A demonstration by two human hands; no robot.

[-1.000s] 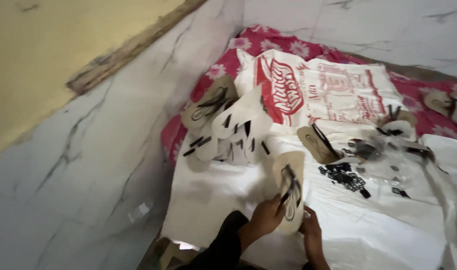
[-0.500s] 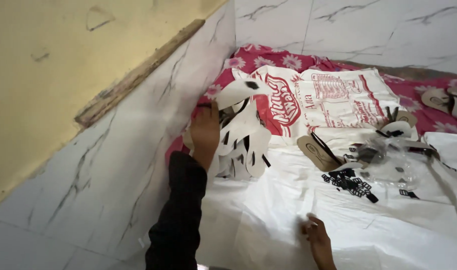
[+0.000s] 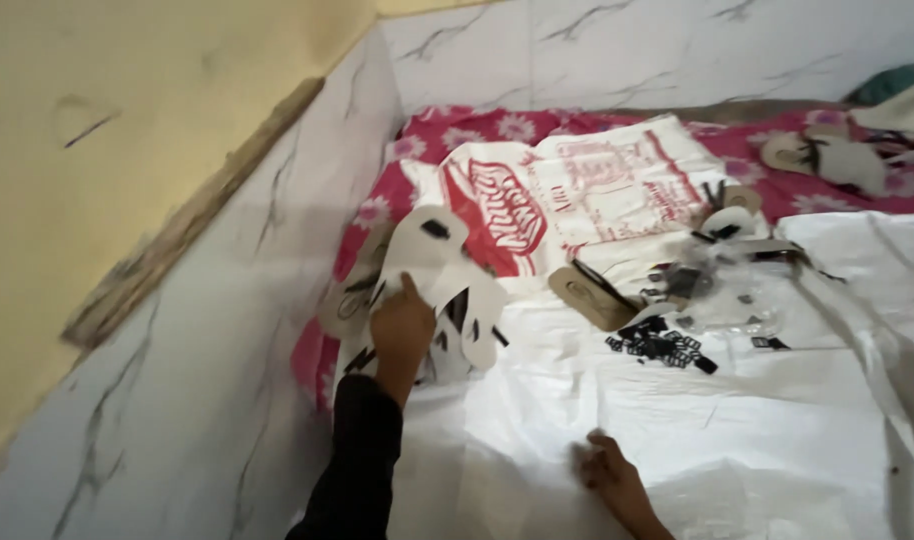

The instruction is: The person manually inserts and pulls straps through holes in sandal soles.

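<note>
Two hands are showing: the left hand [image 3: 402, 325] is touching a pile of white soles [image 3: 432, 290], too overlapped for counting, and the right hand [image 3: 609, 470] is lying on one white sheet [image 3: 737, 430]. One printed sack [image 3: 577, 195] and one tan sandal [image 3: 589, 292] are lying nearby.

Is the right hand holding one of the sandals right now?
No, the right hand rests empty on the white sheet, while the left hand touches the pile of white soles.

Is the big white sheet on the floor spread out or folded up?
Spread out: the white sheet lies open and wrinkled under the right hand.
</note>
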